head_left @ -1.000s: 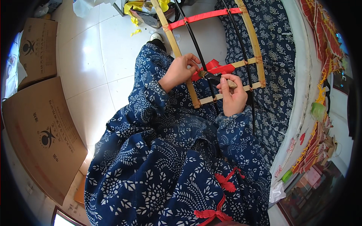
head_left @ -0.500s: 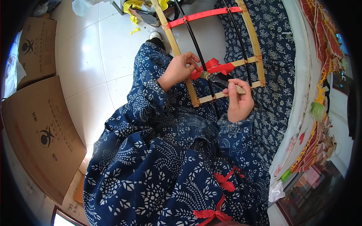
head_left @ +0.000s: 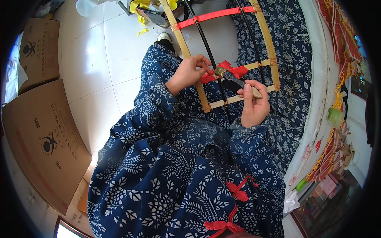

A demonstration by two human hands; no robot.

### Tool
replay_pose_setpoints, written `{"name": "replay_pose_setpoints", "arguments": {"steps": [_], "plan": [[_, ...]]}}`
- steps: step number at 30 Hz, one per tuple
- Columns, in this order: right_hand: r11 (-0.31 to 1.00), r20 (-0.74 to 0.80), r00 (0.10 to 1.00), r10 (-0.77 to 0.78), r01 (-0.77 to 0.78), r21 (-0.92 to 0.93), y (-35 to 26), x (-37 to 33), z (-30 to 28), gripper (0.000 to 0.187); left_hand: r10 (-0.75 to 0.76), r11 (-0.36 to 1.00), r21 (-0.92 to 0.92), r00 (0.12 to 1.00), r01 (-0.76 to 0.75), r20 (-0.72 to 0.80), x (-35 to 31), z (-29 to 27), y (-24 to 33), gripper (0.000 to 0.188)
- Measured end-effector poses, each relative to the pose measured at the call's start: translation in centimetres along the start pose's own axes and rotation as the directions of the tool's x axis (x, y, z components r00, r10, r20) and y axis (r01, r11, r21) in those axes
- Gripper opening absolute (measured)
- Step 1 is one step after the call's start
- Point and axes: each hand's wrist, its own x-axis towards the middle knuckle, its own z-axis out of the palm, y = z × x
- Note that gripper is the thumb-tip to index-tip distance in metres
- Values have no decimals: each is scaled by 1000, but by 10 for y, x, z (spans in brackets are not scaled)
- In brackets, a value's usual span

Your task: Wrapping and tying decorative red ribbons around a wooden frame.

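A bamboo frame (head_left: 273,73) with two black rods (head_left: 204,39) lies across my lap. Around its lower crossbar is a red strip (head_left: 240,71), loosely folded in the middle. My left hand (head_left: 189,74) is closed in a pinch at the strip's left end, beside the frame's left side; the fingertips partly hide it. In my right hand (head_left: 254,104) is a brush (head_left: 236,80) with a dark wrapped handle and a pale wooden butt. Its brownish head touches or hovers just over the strip by the left rod; I cannot tell which.
Higher up the frame, another red band (head_left: 216,16) is stretched along a crossbar. Cardboard boxes (head_left: 43,142) stand on the tiled floor at left. Dark flowered cloth (head_left: 291,99) hangs along the white edge at right. Yellow scraps (head_left: 143,31) lie ahead.
The brush has swung slightly, its head shifting up and to the right. My right hand has moved a little right with it, while my left hand stays nearly still.
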Motion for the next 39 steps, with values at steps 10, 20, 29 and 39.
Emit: {"name": "replay_pose_setpoints", "arguments": {"steps": [10,20,29,39], "plan": [[993,112,994,9,4,-115,13,1,9,15,60,998,-1,998,-60,-9,2,2,-3,23],[999,24,999,33,-33,-1,1,-3,-5,14,34,999,-1,999,-34,-14,1,1,-4,23],[940,-61,982,177,-150,305,14,6,-9,12,-7,998,-55,1000,7,4,0,0,1,22],[-305,-45,999,-17,38,952,21,11,-272,15,-29,989,-143,1000,30,12,11,15,-12,18]]}}
